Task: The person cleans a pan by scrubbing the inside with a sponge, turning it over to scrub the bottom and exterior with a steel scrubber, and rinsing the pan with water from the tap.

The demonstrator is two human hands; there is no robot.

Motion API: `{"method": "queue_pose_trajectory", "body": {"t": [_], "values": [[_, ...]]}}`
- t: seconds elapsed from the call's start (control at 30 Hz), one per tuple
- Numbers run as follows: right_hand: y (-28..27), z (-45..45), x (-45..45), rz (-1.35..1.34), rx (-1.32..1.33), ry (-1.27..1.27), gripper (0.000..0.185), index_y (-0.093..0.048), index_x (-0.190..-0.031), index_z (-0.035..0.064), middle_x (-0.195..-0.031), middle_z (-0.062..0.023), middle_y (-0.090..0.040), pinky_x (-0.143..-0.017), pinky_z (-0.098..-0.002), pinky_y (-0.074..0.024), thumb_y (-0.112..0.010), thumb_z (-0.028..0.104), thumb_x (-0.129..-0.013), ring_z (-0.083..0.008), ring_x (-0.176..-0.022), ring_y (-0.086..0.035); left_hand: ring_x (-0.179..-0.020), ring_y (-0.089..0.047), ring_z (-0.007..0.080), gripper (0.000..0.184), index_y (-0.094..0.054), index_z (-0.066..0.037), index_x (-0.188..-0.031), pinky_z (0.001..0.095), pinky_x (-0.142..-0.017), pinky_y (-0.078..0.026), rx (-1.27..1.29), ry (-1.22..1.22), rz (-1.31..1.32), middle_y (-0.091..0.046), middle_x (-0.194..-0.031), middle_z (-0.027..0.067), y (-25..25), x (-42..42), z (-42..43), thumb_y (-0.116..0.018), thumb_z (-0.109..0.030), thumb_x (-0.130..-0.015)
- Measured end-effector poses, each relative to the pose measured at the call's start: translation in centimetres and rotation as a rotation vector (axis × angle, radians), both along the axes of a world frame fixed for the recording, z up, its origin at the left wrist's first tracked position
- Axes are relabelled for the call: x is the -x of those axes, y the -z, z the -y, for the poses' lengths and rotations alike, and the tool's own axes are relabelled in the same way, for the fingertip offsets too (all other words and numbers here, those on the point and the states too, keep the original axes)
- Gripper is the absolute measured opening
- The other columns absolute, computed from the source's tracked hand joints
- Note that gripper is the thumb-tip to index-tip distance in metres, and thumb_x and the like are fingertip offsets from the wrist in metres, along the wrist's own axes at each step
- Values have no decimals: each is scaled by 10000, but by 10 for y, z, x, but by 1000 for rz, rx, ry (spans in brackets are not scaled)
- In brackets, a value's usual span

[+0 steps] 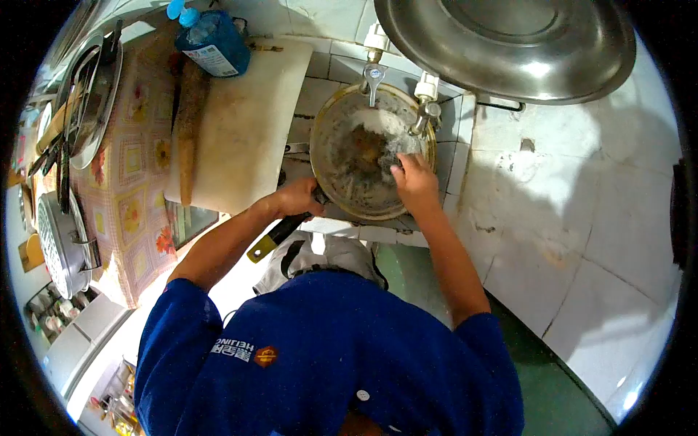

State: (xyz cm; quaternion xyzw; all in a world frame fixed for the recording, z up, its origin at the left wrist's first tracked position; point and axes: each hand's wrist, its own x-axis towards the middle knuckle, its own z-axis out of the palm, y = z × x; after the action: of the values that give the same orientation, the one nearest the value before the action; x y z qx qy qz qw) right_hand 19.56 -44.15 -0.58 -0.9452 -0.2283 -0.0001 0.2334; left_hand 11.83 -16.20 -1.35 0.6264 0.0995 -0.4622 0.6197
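Observation:
A round frying pan (345,190) with a worn, yellowish rim sits in the tiled sink under two taps. Its inside is wet and grey, with a brown patch in the middle and whitish suds or water near the top. My left hand (297,198) is closed around the pan's black handle (280,231), whose end is yellow-green. Over the right side of the pan is my right hand (416,182), its fingers bent together at the inner surface. Something greyish lies by those fingertips, but I cannot make out what it is.
Two taps (374,75) stand at the sink's back edge. A large metal basin (509,51) leans at the upper right. To the left are a cutting board (247,123), a blue pump bottle (214,47) and a patterned cloth (131,174). White tiled counter (538,211) extends rightward.

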Motion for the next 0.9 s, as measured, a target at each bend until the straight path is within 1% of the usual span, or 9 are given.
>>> {"method": "queue_pose_trajectory", "body": {"t": [0.07, 0.17, 0.27, 0.33, 0.43, 0.6, 0.73, 0.8, 0.9], "values": [[34, 12, 3, -157, 306, 39, 538, -482, -1281, 75, -1256, -254, -508, -915, -469, -452, -674, 307, -835, -444, -1102, -516, -500, -526, 118, 295, -607, -12, -971, 264, -455, -433, -19, -8, -15, -572, -669, 34, -1, 1, 0, -700, -38, -692], [101, 17, 4, -213, 391, -32, 636, -436, -1306, 68, -1277, -263, -494, -927, -463, -445, -713, 325, -795, -452, -1106, -518, -536, -550, 134, 301, -607, 15, -982, 285, -482, -450, -28, -57, -35, -586, -696, 58, -4, 8, 0, -699, -30, -699], [77, -39, 23, -698, -6, 66, 684, -407, -1295, 65, -1207, -273, -535, -918, -458, -448, -750, 258, -736, -439, -1106, -523, -571, -582, 165, 326, -610, 47, -999, 308, -519, -471, -81, -73, -13, -607, -726, 99, -9, 6, 0, -694, -36, -694], [66, -83, 35, -560, -328, -131, 681, -415, -1285, 66, -1154, -270, -561, -908, -458, -450, -755, 192, -708, -438, -1072, -543, -580, -595, 179, 351, -611, 55, -1011, 316, -533, -480, -142, -39, 8, -621, -741, 124, -4, 7, 1, -695, -47, -685], [82, -123, 5, -475, -360, -162, 653, -422, -1287, 71, -1099, -248, -579, -871, -460, -460, -732, 139, -716, -434, -1014, -567, -646, -634, 245, 408, -603, 70, -1019, 356, -610, -503, -280, 69, 225, -649, -791, 189, 3, 12, -1, -694, -82, -651], [134, -55, -56, 0, 325, 32, 534, -496, -1259, 84, -994, -211, -590, -729, -469, -498, -656, 97, -749, -373, -878, -595, -818, -645, 317, 446, -603, 71, -1023, 379, -767, -493, -391, 61, 114, -655, -861, 244, -9, 13, -9, -676, -101, -618], [96, -26, -24, -231, 560, -59, 563, -486, -1280, 78, -981, -184, -602, -762, -448, -511, -651, 136, -746, -342, -885, -602, -826, -647, 313, 440, -602, 72, -1028, 380, -764, -492, -407, 77, 180, -653, -865, 250, -29, 2, -9, -659, -97, -626], [82, -38, 0, -537, 408, -87, 625, -464, -1304, 67, -989, -177, -613, -771, -413, -517, -680, 165, -726, -325, -900, -608, -533, -586, 169, 392, -571, 68, -1025, 331, -487, -473, -335, 12, 216, -612, -669, 121, -29, -1, -8, -652, -55, -662], [86, -57, 31, -662, 1, -60, 653, -467, -1298, 54, -1024, -198, -617, -784, -411, -513, -716, 205, -713, -326, -933, -615, -532, -579, 168, 403, -581, 60, -1033, 325, -494, -473, -426, 37, 322, -615, -674, 115, -16, -1, -6, -656, -52, -653]]}}
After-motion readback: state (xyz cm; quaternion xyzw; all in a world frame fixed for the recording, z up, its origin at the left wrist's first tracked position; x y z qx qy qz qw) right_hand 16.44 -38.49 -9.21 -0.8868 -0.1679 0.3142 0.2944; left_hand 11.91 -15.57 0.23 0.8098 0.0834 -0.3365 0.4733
